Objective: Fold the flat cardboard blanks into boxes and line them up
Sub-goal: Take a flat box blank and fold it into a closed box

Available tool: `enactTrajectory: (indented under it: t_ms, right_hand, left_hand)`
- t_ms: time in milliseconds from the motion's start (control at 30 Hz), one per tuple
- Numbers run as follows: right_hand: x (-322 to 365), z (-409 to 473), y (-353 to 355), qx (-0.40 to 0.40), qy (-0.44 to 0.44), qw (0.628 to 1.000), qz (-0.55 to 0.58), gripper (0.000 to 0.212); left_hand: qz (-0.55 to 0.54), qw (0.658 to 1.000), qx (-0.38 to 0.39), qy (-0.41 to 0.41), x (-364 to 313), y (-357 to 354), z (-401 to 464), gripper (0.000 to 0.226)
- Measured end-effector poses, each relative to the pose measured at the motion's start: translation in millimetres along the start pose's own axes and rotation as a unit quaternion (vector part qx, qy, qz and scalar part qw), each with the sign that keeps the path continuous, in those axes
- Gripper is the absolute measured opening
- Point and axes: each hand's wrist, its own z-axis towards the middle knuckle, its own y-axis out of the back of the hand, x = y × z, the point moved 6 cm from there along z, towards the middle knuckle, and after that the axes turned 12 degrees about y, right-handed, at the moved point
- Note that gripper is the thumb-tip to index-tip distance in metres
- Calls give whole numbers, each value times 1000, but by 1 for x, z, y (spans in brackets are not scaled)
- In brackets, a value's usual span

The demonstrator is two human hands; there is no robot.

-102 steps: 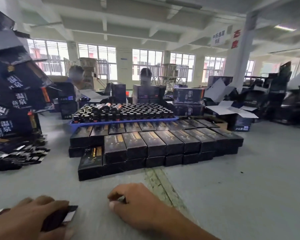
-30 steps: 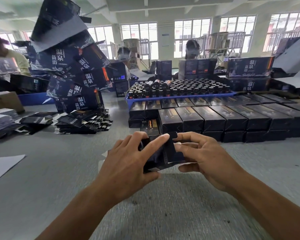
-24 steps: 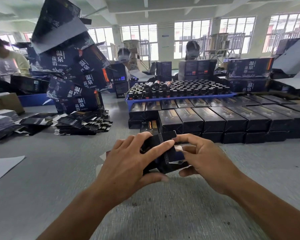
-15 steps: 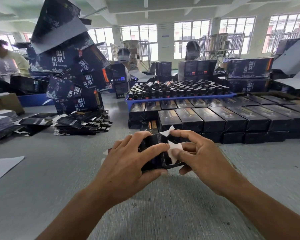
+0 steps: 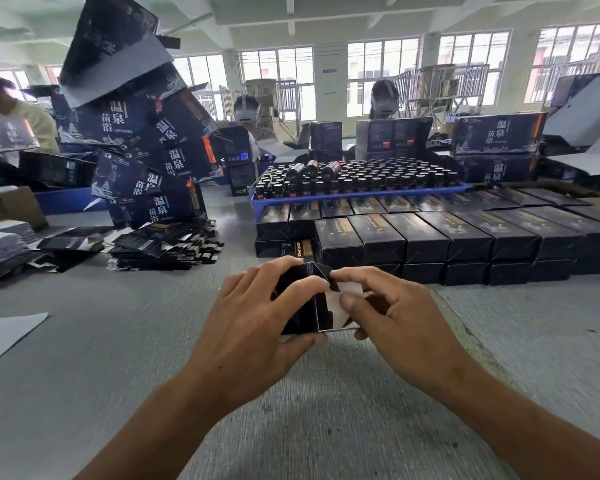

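Two hands meet over one small dark box (image 5: 302, 306), held just above the grey table (image 5: 118, 341) in front of me; that head view is all I have. My left hand (image 5: 253, 327) wraps the box body, fingers curled over the top and thumb underneath. My right hand (image 5: 392, 320) pinches the pale end flap (image 5: 347, 299) between thumb and forefinger, the rest of the fingers loosely bent behind.

Beyond my knuckles, the finished boxes (image 5: 430, 237) sit in tight rows, two layers deep, with a blue tray of bottles (image 5: 354, 178) behind them. The pile of flat blanks (image 5: 163, 247) lies well off to the left, below a leaning stack of bigger printed cartons (image 5: 146, 150).

As I judge it, the flap is being tucked in. If I push it at an angle it may crease or catch on the side flaps, and squeezing too hard with the left could skew the body so the end won't close square. Setting it down carelessly could nudge the front row out of line.

My own hands hide most of the box: I cannot see its far end, nor whether the side flaps are already folded in. The rows run past the right edge, so how far they extend stays unknown.
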Motion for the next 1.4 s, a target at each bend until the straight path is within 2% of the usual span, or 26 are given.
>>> enactTrajectory:
  t_ms: [100, 267, 367, 433, 700, 867, 1000, 1133, 1233, 1333, 1400]
  right_hand:
    - [2, 0, -1, 24, 5, 1000, -1, 38]
    - [-1, 0, -8, 75, -4, 997, -12, 31]
    - [-1, -1, -8, 100, -2, 995, -13, 60]
    - [-1, -1, -9, 114, -5, 993, 8, 67]
    - [-5, -3, -3, 25, -23, 999, 5, 43]
    - [-5, -3, -1, -10, -19, 1000, 10, 44]
    - [-2, -3, 0, -6, -9, 1000, -6, 48]
    - [-2, 0, 2, -2, -23, 998, 54, 56]
    - [-1, 2, 2, -5, -36, 995, 96, 48]
    - [-2, 1, 0, -7, -46, 992, 119, 26]
    - [-5, 0, -1, -15, -60, 991, 122, 23]
  left_hand:
    - [18, 1000, 3, 7, 0, -2, 0, 87]
    - [30, 999, 9, 11, 6, -1, -1, 77]
    - [25, 1000, 4, 18, 8, 0, 0, 69]
    - [22, 1000, -1, 19, 9, 0, 0, 67]
    - [10, 1000, -9, -7, 3, 1, -1, 69]
    - [21, 999, -18, -25, 0, 1, -2, 62]
    - [30, 999, -26, -30, -1, 0, -1, 56]
    - [19, 999, -37, -18, 2, 2, 0, 57]
    - [8, 999, -46, -20, 1, 5, 0, 56]
    - [-13, 998, -52, -15, -3, 6, -2, 64]
    - [-37, 998, -51, 4, -4, 6, -3, 82]
